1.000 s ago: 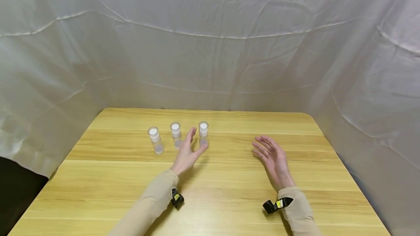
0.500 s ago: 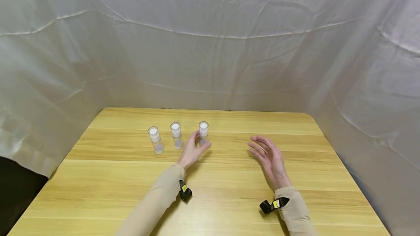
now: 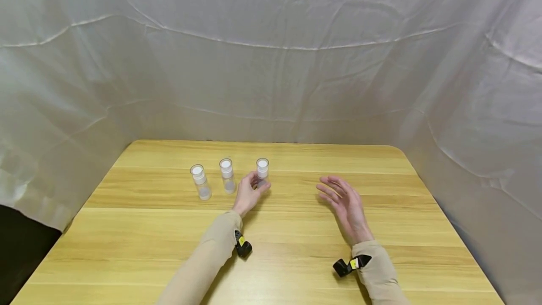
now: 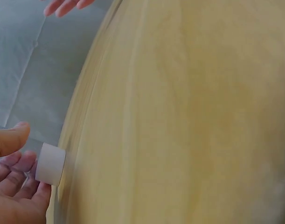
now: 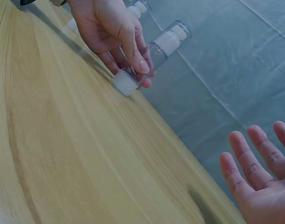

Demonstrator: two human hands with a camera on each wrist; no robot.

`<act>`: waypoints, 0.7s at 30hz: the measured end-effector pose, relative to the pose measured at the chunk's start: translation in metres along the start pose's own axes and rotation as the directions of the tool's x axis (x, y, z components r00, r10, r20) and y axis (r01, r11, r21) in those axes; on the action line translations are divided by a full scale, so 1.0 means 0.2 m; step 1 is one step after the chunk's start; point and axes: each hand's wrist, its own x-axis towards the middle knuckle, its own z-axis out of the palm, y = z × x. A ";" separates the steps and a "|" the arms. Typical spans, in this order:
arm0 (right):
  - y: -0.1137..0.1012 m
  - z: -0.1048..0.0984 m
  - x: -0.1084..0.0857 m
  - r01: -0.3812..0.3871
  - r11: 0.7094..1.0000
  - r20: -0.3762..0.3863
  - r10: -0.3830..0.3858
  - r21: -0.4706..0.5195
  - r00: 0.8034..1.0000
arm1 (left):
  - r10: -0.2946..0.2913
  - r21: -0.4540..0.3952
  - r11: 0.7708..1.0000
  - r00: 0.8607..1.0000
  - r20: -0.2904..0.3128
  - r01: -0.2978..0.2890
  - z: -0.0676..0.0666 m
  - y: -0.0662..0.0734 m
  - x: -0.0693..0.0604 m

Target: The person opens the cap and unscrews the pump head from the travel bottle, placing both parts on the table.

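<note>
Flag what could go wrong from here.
Tipping: the rightmost bottle, with the left grip around it, is tall and narrow; an uneven push could topple it.
Knock-on: swinging left, the left grip might clip the middle bottle standing close by.

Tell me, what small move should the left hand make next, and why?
Probably the left hand should tighten slightly round the rightmost bottle. Its fingers curl round the bottle and its thumb lies close by, but how firm the hold is cannot be told; the bottle looks upright on the table.
</note>
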 end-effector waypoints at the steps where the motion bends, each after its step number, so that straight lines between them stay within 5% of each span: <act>1: 0.00 0.00 0.00 0.001 1.000 0.008 -0.001 0.004 1.000 | 0.003 0.003 1.000 1.000 0.001 -0.003 0.00 0.00 0.00; 8: 0.01 0.01 0.01 0.029 0.998 0.093 -0.033 0.050 0.995 | -0.009 -0.016 1.000 0.998 0.058 0.010 0.01 0.00 -0.05; 13: 0.01 0.02 0.01 0.046 0.999 0.087 -0.048 0.025 0.995 | 0.021 -0.020 1.000 0.990 0.137 -0.018 0.02 0.02 -0.10; 18: 0.01 0.05 0.00 0.079 0.997 0.055 -0.078 -0.006 0.995 | 0.023 -0.034 0.999 0.974 0.226 -0.015 0.03 0.05 -0.17; 21: 0.02 0.07 0.00 0.097 0.995 0.054 -0.096 -0.006 0.994 | 0.023 -0.035 0.999 0.951 0.310 -0.013 0.03 0.07 -0.21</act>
